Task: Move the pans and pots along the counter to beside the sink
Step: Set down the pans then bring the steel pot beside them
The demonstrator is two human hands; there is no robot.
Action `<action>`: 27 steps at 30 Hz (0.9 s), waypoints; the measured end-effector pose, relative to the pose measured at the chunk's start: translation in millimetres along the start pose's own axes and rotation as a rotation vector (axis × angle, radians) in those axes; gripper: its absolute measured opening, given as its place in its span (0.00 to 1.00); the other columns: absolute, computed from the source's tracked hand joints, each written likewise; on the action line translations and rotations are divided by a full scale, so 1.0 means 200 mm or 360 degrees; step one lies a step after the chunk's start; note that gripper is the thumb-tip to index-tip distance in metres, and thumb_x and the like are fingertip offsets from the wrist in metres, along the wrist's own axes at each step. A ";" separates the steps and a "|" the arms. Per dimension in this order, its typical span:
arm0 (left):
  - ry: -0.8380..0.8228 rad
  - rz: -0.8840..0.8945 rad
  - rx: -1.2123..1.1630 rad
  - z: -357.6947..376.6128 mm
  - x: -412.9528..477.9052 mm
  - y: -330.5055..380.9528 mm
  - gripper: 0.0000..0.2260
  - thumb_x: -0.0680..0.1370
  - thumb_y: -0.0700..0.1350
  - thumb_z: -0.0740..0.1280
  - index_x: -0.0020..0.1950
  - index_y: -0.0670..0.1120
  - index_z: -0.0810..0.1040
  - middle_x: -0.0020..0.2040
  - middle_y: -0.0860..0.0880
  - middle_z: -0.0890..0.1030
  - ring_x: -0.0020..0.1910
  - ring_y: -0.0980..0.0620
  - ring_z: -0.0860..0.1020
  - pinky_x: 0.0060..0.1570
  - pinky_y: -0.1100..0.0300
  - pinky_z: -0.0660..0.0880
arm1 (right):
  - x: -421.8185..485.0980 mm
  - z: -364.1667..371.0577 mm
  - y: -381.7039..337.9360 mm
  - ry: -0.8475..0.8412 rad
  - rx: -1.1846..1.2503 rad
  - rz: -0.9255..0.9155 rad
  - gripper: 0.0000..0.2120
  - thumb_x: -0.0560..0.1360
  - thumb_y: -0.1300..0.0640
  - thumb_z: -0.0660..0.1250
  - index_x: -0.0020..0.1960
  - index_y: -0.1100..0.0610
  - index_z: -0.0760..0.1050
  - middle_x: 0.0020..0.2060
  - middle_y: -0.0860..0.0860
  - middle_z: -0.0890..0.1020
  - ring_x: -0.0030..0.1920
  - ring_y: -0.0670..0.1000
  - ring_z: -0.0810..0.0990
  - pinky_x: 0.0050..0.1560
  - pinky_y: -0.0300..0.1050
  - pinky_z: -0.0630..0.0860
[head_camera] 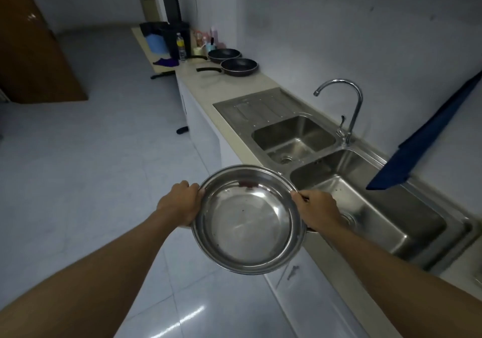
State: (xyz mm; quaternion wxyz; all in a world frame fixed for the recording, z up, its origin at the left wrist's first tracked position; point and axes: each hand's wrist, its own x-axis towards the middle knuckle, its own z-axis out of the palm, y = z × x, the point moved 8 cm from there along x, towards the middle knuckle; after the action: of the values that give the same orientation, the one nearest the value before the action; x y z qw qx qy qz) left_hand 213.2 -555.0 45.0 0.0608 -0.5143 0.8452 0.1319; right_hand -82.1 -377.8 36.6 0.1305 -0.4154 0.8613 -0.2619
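A wide, shallow steel pan [247, 223] hangs in the air over the floor, just off the counter's front edge by the sink. My left hand [180, 203] grips its left rim and my right hand [317, 211] grips its right rim. The pan is empty and tilted a little toward me. Two black frying pans lie on the beige counter [208, 84] beyond the sink's drainboard: the nearer frying pan [238, 66] and the farther frying pan [224, 54], both with handles pointing left.
A double steel sink [294, 135] with a drainboard [255, 105] and a curved tap [347, 108] fills the counter's middle. A blue cloth [427, 139] hangs on the right wall. Bottles [181, 46] and a black bin [169, 37] crowd the far end. Tiled floor lies on the left.
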 end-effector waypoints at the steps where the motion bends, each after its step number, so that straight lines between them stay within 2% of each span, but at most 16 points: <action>1: 0.0002 -0.0004 -0.0020 -0.02 0.05 -0.04 0.21 0.84 0.58 0.48 0.61 0.48 0.74 0.56 0.45 0.73 0.57 0.44 0.73 0.58 0.45 0.74 | 0.05 0.03 -0.04 -0.0012 0.0015 -0.0009 0.21 0.80 0.43 0.64 0.36 0.55 0.81 0.31 0.50 0.82 0.36 0.54 0.80 0.36 0.45 0.73; 4: 0.0020 -0.0017 -0.0048 -0.08 0.23 -0.12 0.22 0.84 0.57 0.47 0.61 0.47 0.75 0.54 0.46 0.72 0.56 0.45 0.73 0.56 0.47 0.73 | 0.23 0.10 -0.13 -0.0014 0.0016 -0.0041 0.24 0.80 0.44 0.65 0.29 0.53 0.74 0.26 0.48 0.78 0.30 0.50 0.77 0.30 0.41 0.66; 11: 0.0080 -0.0041 -0.0001 -0.23 0.78 -0.26 0.19 0.84 0.57 0.48 0.59 0.50 0.75 0.54 0.47 0.74 0.54 0.46 0.74 0.56 0.46 0.75 | 0.82 0.26 -0.34 -0.0010 0.0082 -0.0126 0.22 0.80 0.45 0.66 0.30 0.52 0.75 0.25 0.44 0.77 0.28 0.43 0.76 0.29 0.37 0.64; 13: 0.0110 -0.0042 0.0038 -0.28 0.97 -0.28 0.17 0.83 0.57 0.51 0.59 0.50 0.74 0.55 0.47 0.74 0.54 0.46 0.74 0.55 0.47 0.75 | 1.02 0.31 -0.40 -0.0023 0.0096 -0.0121 0.22 0.81 0.45 0.66 0.32 0.53 0.77 0.25 0.46 0.78 0.29 0.45 0.78 0.30 0.37 0.66; 17: 0.0104 -0.0054 0.0127 -0.37 1.32 -0.35 0.11 0.80 0.53 0.62 0.59 0.50 0.74 0.55 0.47 0.74 0.54 0.46 0.74 0.54 0.47 0.77 | 1.38 0.41 -0.51 -0.0090 0.0090 -0.0132 0.22 0.81 0.44 0.65 0.33 0.55 0.78 0.28 0.49 0.81 0.33 0.52 0.81 0.37 0.46 0.78; 20: 0.0086 -0.0089 0.0181 -0.42 1.54 -0.40 0.13 0.76 0.51 0.68 0.58 0.50 0.74 0.56 0.47 0.74 0.56 0.45 0.74 0.54 0.45 0.77 | 1.64 0.45 -0.61 -0.0075 0.0041 -0.0161 0.24 0.80 0.43 0.65 0.29 0.54 0.73 0.28 0.49 0.80 0.34 0.54 0.80 0.37 0.48 0.76; 23: 0.0085 -0.0106 0.0166 -0.46 1.73 -0.48 0.12 0.77 0.52 0.68 0.57 0.50 0.74 0.55 0.46 0.74 0.55 0.45 0.74 0.55 0.45 0.78 | 1.85 0.53 -0.69 -0.0113 0.0015 -0.0179 0.25 0.80 0.42 0.65 0.28 0.54 0.72 0.26 0.48 0.78 0.32 0.52 0.79 0.32 0.44 0.70; 27: 0.0081 -0.0109 0.0109 -0.51 2.00 -0.60 0.09 0.79 0.52 0.66 0.56 0.50 0.74 0.54 0.47 0.75 0.53 0.46 0.75 0.55 0.46 0.78 | 2.09 0.65 -0.81 -0.0144 0.0051 -0.0153 0.23 0.80 0.41 0.65 0.31 0.54 0.78 0.27 0.48 0.80 0.33 0.51 0.81 0.33 0.44 0.72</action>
State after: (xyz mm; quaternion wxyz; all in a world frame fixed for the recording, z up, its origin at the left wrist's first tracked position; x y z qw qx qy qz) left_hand 136.9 -976.9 29.0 0.0613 -0.5436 0.8325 0.0877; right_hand -179.3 -833.6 16.3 0.1633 -0.4655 0.8293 -0.2625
